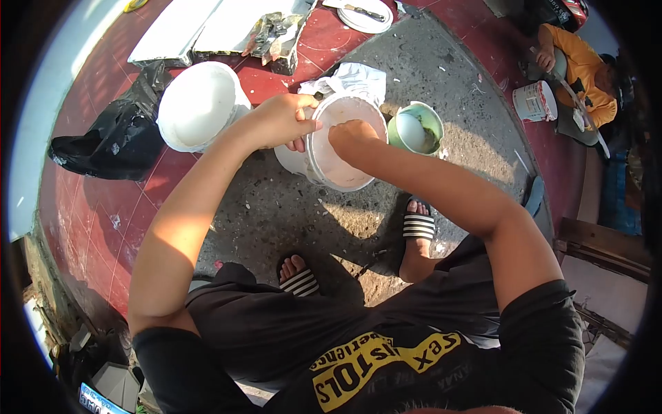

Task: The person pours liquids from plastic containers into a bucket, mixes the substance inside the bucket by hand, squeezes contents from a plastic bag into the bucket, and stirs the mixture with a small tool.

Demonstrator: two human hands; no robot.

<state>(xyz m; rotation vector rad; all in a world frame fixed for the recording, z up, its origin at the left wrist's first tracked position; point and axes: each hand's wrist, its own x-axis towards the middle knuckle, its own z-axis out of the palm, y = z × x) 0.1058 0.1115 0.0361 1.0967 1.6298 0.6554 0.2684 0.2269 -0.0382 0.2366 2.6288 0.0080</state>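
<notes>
A white bucket (pixel 345 178) stands tilted between my feet and the red step, its open mouth facing me. My left hand (pixel 286 124) is at the bucket's left rim, thumb and fingers pressed round the edge. Inside the bucket's mouth is my right hand (pixel 353 141), its fingers curled down and hidden; what they hold, if anything, does not show. Just right of the bucket sits a green container (pixel 416 128) with a pale round thing in it. Behind the bucket lies a white cloth (pixel 362 81).
A larger white bucket (pixel 200 107) and a black plastic bag (pixel 114 134) are at the left. White boards (pixel 176 31) lie at the back, beside a white lid (pixel 365 21) with a tool. At the right, a person in orange (pixel 586 76) sits near a small bucket (pixel 534 102).
</notes>
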